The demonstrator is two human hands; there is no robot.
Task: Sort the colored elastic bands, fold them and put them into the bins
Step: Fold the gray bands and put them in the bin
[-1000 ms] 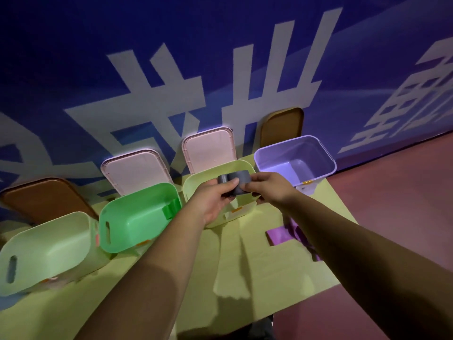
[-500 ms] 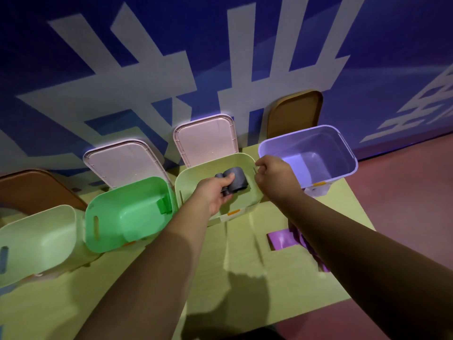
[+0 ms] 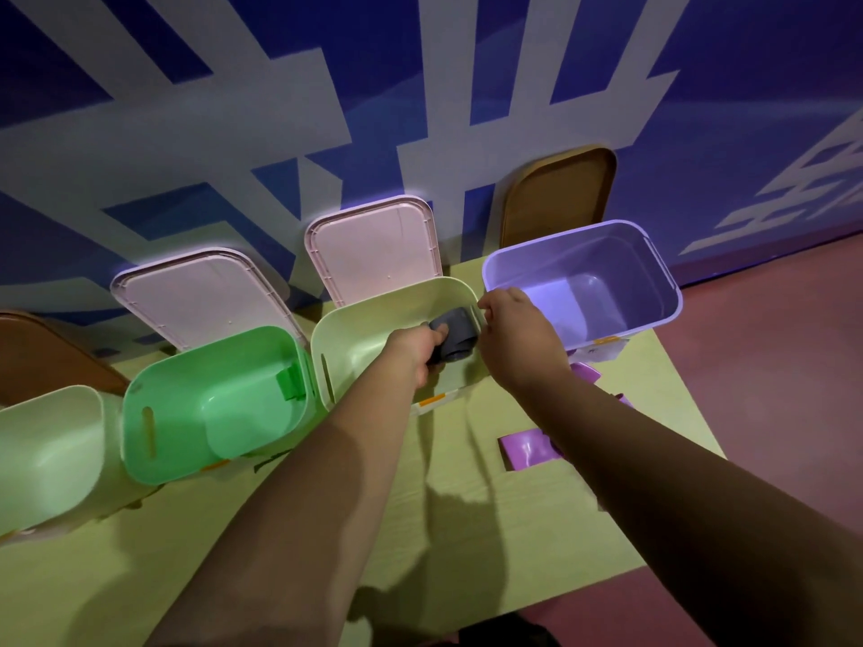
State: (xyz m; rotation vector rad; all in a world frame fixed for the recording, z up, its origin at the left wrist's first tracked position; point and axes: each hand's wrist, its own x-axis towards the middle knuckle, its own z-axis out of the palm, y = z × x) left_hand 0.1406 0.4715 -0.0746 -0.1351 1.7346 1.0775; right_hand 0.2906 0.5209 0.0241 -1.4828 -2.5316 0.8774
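My left hand point(image 3: 415, 350) grips a folded dark grey elastic band point(image 3: 455, 336) inside the pale yellow-green bin point(image 3: 373, 315), near its right wall. My right hand point(image 3: 516, 336) is at that bin's right rim with fingers curled; the back of the hand hides whether they pinch the rim. A purple elastic band point(image 3: 530, 448) lies on the table, partly under my right forearm. To the right stands the lilac bin point(image 3: 654, 268). Left of the middle bin is a bright green bin point(image 3: 196, 366) with a green band point(image 3: 292, 382) at its right wall.
A second pale green bin point(image 3: 51, 441) sits at the far left. Pink lids point(image 3: 373, 247) and brown lids point(image 3: 558, 193) lean against the blue wall behind the bins. The yellow table point(image 3: 513, 553) ends at the right over a reddish floor.
My left hand has lowered the grey band from above the rim down into the pale yellow-green bin. My right hand let go of the band and moved to the bin's right rim.
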